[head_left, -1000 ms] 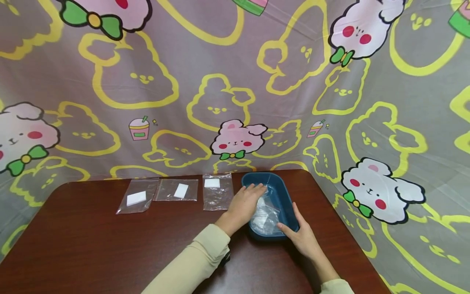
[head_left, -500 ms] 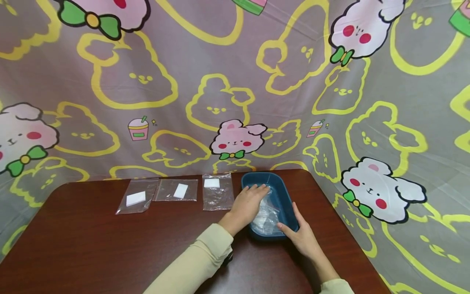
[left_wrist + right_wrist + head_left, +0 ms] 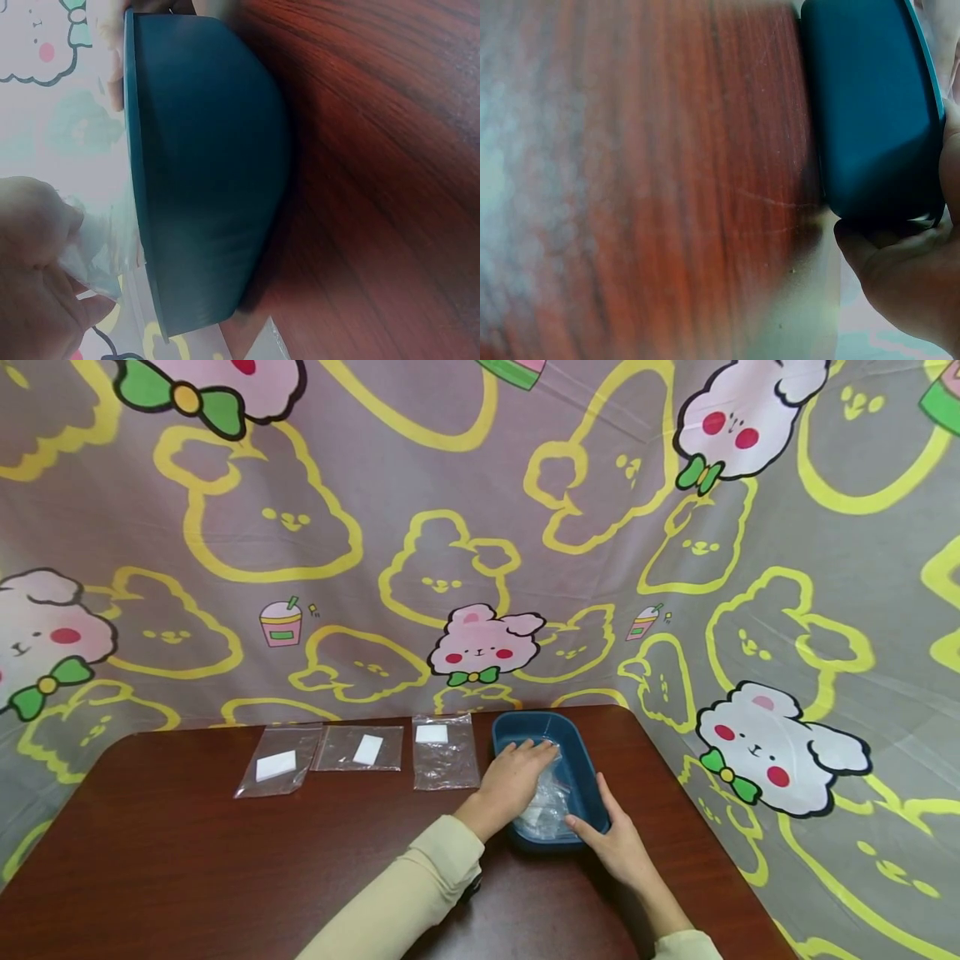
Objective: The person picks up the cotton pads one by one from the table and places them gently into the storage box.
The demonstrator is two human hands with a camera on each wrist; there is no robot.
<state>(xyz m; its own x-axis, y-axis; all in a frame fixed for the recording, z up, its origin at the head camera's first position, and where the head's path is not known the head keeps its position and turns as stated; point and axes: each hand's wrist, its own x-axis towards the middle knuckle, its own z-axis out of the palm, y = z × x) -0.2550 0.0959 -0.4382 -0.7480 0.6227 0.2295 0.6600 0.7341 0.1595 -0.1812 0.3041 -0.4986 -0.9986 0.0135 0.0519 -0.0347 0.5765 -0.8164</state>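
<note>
The blue tub [image 3: 576, 760] stood upright on the brown wooden surface [image 3: 247, 868], near the far right corner, with its long sides running away from the person. A group of clear plastic bags [image 3: 546, 806] lay mainly in the near part of the tub; their number could not be told.

The left hand [image 3: 512, 781] was positioned across the left rim of the tub, back of the hand upward, above the bags. In the left wrist view, its thumb and fingers pinched clear plastic at the tub opening. Whether one bag or several were pinched could not be told.

The right hand [image 3: 621, 839] gripped the tub at the near right corner, thumb over the rim, fingers against the outside of the right wall.

Three further bags lay flat in a row to the left of the tub. The left bag [image 3: 261, 788] held the left block [image 3: 276, 766]; the middle bag [image 3: 334, 748] held the middle block [image 3: 367, 750] toward its right end; the right bag [image 3: 447, 768], just beside the tub, held the right block [image 3: 432, 733] near its far end. All three blocks were white.

A patterned cloth [image 3: 465, 468] hung behind the surface and along its right side
</note>
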